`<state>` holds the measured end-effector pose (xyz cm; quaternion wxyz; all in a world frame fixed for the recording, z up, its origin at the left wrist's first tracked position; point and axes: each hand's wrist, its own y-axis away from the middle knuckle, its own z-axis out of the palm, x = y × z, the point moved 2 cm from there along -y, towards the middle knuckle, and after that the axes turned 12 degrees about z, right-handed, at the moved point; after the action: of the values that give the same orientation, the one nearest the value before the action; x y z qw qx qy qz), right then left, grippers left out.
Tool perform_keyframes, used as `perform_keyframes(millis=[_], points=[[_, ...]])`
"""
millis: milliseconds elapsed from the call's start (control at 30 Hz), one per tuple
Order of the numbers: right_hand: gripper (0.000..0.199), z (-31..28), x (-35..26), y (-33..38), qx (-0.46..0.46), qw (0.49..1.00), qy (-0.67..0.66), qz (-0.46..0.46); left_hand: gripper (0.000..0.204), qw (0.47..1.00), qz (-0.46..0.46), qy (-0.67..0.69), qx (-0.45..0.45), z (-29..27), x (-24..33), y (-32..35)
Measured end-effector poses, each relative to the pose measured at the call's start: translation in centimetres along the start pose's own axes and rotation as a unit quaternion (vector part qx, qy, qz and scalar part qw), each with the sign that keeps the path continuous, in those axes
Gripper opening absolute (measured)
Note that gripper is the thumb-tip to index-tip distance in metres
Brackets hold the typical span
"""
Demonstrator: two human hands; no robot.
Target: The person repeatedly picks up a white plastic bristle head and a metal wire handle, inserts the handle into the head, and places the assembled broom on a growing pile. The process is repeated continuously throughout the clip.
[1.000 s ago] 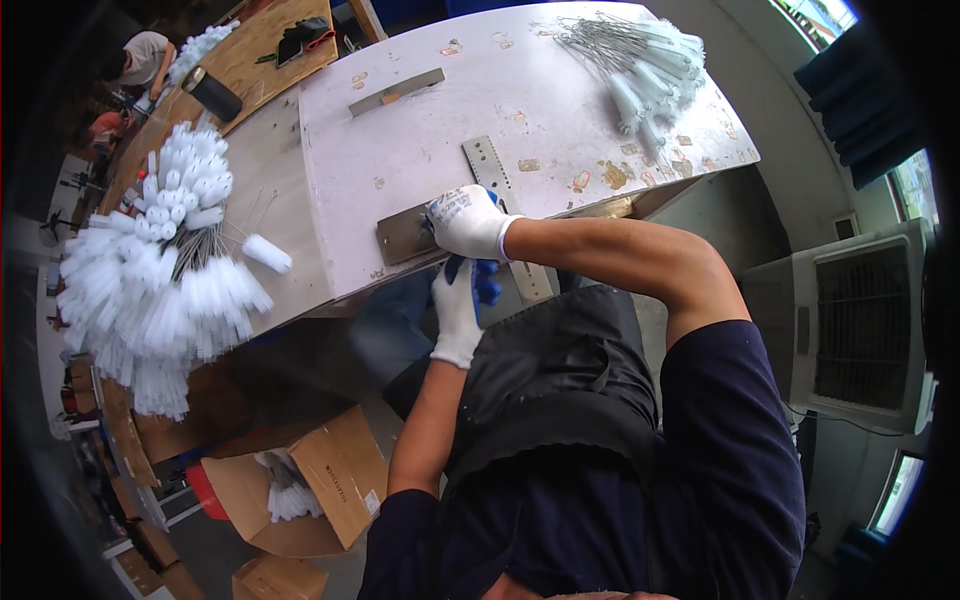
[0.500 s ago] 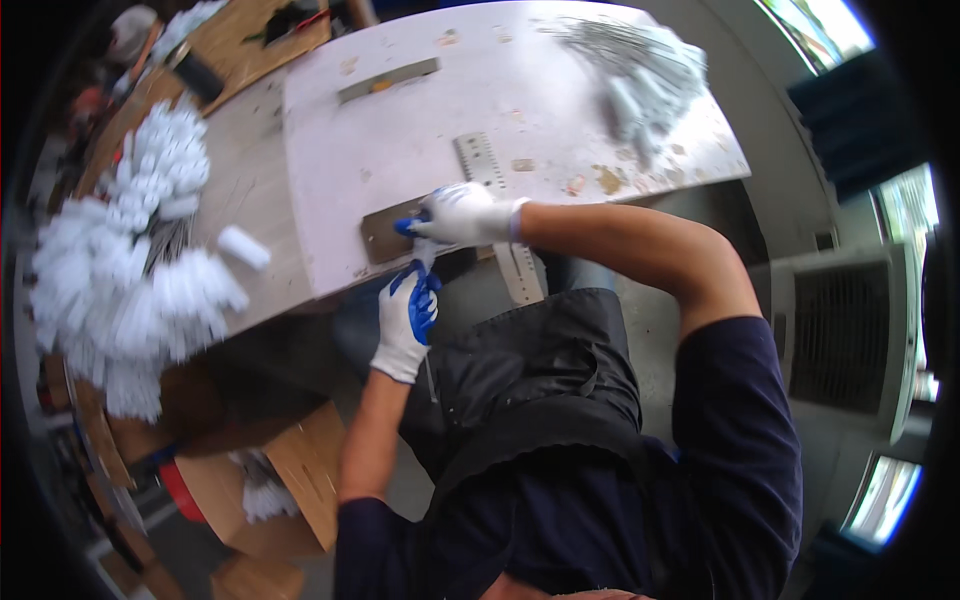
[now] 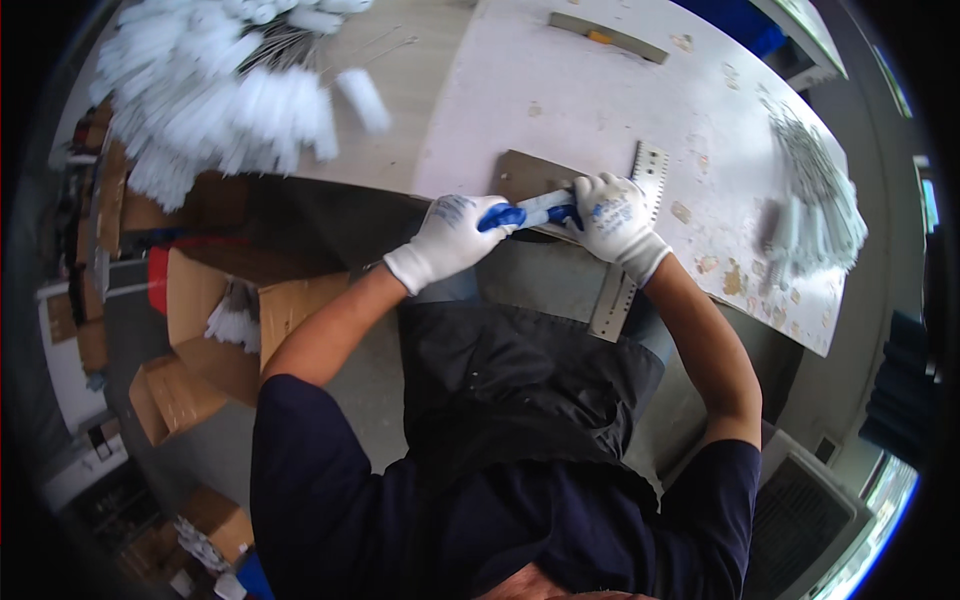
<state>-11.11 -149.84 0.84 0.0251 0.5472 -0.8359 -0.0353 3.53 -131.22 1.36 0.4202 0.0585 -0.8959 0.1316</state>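
Observation:
Between my two gloved hands a short, pale, whitish tube-like piece [image 3: 543,207] lies at a slight slant over the table's front edge. My left hand [image 3: 455,235], in a white glove with blue fingertips, is closed on its left end. My right hand [image 3: 615,220], gloved alike, grips the right end with thumb and fingers. Just behind the piece is a flat brownish metal plate [image 3: 527,177]. A perforated metal strip [image 3: 652,175] runs beside my right hand, and its lower part juts past the edge toward my apron. The fingers hide both ends of the piece.
On the left of the table [image 3: 560,110] lies a big heap of white tubes [image 3: 270,115] with thin wires, plus one loose tube [image 3: 362,100]. A bundle of wired tubes [image 3: 815,220] lies right. A flat bar [image 3: 610,37] lies far back. Cardboard boxes [image 3: 195,300] stand lower left.
The view has turned, shifting the table rightward. My hands went from one above the other to side by side, with the pale piece now stretched crosswise between them.

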Motion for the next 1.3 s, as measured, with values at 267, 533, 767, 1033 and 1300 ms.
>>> perform_keyframes(millis=[267,533,767,1033,1300], points=[[0.035,0.2,-1.8,1.0,-0.016,0.983,-0.092,0.159,0.023,0.936,-0.036,0.048,0.347,1.5,2.6,5.5],[0.034,-0.6,-2.4,1.1,0.008,0.981,-0.092,0.17,0.028,0.64,-0.192,0.552,0.499,4.1,-1.4,-1.5],[0.034,-0.6,-2.0,1.3,-0.011,0.981,-0.096,0.166,0.016,0.543,-0.204,0.546,0.605,4.6,-0.8,-6.3],[0.032,-0.2,-1.2,0.6,0.012,0.993,-0.073,0.097,0.007,0.593,-0.257,0.531,0.548,4.1,-4.7,-11.0],[0.034,1.7,-0.6,1.0,0.058,0.993,-0.074,0.068,0.025,0.784,-0.298,0.429,0.336,7.3,-2.5,-17.9]])
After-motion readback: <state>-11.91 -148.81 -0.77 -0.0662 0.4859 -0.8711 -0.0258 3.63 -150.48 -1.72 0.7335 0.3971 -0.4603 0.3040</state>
